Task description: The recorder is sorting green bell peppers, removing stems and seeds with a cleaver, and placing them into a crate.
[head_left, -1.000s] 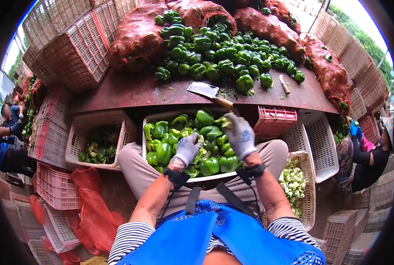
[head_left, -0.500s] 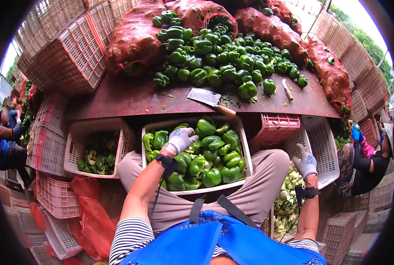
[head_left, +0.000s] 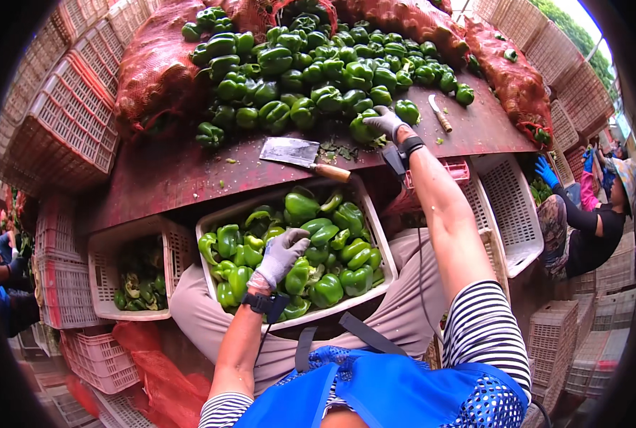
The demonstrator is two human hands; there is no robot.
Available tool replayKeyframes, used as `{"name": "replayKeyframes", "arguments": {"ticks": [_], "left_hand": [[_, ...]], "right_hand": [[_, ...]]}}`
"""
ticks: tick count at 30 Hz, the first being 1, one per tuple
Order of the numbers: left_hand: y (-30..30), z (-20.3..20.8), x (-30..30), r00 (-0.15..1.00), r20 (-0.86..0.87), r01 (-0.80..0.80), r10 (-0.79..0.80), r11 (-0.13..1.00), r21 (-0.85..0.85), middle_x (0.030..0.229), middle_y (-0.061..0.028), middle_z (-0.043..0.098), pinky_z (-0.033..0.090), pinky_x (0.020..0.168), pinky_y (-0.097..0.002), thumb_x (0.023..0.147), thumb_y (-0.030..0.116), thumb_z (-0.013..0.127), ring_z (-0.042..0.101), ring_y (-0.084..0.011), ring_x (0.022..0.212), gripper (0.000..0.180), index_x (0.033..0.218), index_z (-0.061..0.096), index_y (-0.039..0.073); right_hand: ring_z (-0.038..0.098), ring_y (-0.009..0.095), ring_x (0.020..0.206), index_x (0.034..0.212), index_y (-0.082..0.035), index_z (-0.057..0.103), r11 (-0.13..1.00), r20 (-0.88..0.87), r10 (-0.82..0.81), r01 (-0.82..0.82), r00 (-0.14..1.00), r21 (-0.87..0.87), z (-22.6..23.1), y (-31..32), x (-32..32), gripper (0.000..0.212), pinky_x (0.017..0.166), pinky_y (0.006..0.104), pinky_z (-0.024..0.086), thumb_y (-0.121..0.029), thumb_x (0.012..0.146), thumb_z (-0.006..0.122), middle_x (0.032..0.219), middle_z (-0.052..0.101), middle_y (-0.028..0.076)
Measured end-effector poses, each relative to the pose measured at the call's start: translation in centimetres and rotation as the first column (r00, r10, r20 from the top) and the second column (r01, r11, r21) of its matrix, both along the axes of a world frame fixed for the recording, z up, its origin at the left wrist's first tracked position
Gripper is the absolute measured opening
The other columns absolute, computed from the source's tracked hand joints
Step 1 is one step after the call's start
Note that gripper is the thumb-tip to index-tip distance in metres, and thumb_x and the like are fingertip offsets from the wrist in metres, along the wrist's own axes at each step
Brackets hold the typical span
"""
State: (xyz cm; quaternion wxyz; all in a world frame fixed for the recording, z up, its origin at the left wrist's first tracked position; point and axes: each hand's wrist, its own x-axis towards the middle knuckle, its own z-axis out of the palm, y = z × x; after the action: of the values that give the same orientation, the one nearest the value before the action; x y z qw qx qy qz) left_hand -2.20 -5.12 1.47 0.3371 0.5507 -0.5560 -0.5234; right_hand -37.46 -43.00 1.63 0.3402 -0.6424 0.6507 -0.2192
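Observation:
My left hand [head_left: 281,258], in a grey-white glove, hovers over a white crate [head_left: 205,274] of green bell peppers [head_left: 326,291] at my lap. Its fingers are curled, and whatever they may hold is hidden. My right hand [head_left: 386,123], gloved too, reaches forward across the table. Its fingers are closed around a green bell pepper [head_left: 361,130] at the near edge of the pile [head_left: 325,75]. Left of that pepper lies a cleaver [head_left: 289,151] with a wooden handle. A small curved knife [head_left: 441,114] rests to the right of my right hand.
Red mesh sacks [head_left: 157,68] line the back of the dark red table [head_left: 168,171]. A crate with pepper scraps [head_left: 129,308] stands at left, and a white crate [head_left: 512,207] leans at right. Stacked crates [head_left: 68,121] rise at far left. A co-worker [head_left: 582,228] sits at right.
My right hand has moved from beside my right knee up to the table and taken hold of a pepper. My left hand stays over the crate, slightly lower. The view has shifted right.

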Motion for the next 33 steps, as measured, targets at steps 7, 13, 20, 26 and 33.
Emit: {"name": "replayKeyframes", "arguments": {"ticks": [7,13,20,26,33], "left_hand": [[2.2,-0.1,0.5,0.988,0.072,-0.121,0.133,0.98,-0.157,0.12,-0.0091,0.071,0.057,0.082,-0.0305,0.096,0.015,0.075,0.067,-0.0132,0.087,0.047,0.142,0.063,0.01],[1.4,2.6,1.2,0.924,0.077,-0.281,0.375,0.801,-0.529,0.156,-0.023,0.043,0.052,0.106,-0.0412,0.087,0.027,0.086,0.054,-0.0347,0.133,0.095,0.165,0.033,0.012],[2.2,1.6,0.2,0.877,-0.237,-0.478,0.418,0.81,-0.339,0.139,-0.0111,0.06,0.056,0.103,-0.0372,0.089,0.022,0.085,0.063,-0.0204,0.123,0.084,0.159,0.039,0.012],[8.3,2.0,1.4,0.536,-0.705,-0.511,0.464,0.843,0.167,0.14,-0.0056,0.059,0.06,0.098,-0.0441,0.099,0.038,0.073,0.061,-0.0196,0.129,0.066,0.153,0.041,0.017],[10.6,2.1,4.1,0.631,-0.646,-0.463,0.429,0.877,0.13,0.128,0.0013,0.065,0.059,0.092,-0.0409,0.104,0.058,0.056,0.066,-0.0145,0.115,0.052,0.141,0.056,0.021]], "right_hand": [[0.069,0.026,0.111,0.146,-0.011,0.051,0.991,0.569,-0.079,0.004,0.819,0.132,-1.6,4.6,5.0,0.072,0.09,0.0426,0.061,-0.031,0.085,0.086,0.129,0.066,0.013],[0.073,0.017,0.096,0.134,-0.01,0.062,0.881,0.787,0.141,-0.439,0.601,0.177,7.6,16.0,14.2,0.044,0.078,0.0344,0.064,-0.039,0.102,0.07,0.111,0.072,0.006],[0.073,0.021,0.104,0.137,-0.002,0.063,0.853,0.306,0.483,-0.52,0.82,0.049,8.9,29.8,20.4,0.061,0.089,0.0365,0.058,-0.052,0.101,0.064,0.118,0.073,0.014],[0.06,0.018,0.122,0.153,-0.007,0.048,0.901,0.646,0.34,-0.434,0.684,-0.015,5.8,36.6,24.9,0.064,0.106,0.0323,0.047,-0.039,0.101,0.068,0.129,0.064,0.009],[0.066,0.026,0.116,0.153,-0.007,0.047,0.817,0.272,0.556,-0.456,0.786,-0.352,5.0,38.5,27.0,0.058,0.102,0.0374,0.051,-0.032,0.103,0.061,0.123,0.067,0.019]]}}
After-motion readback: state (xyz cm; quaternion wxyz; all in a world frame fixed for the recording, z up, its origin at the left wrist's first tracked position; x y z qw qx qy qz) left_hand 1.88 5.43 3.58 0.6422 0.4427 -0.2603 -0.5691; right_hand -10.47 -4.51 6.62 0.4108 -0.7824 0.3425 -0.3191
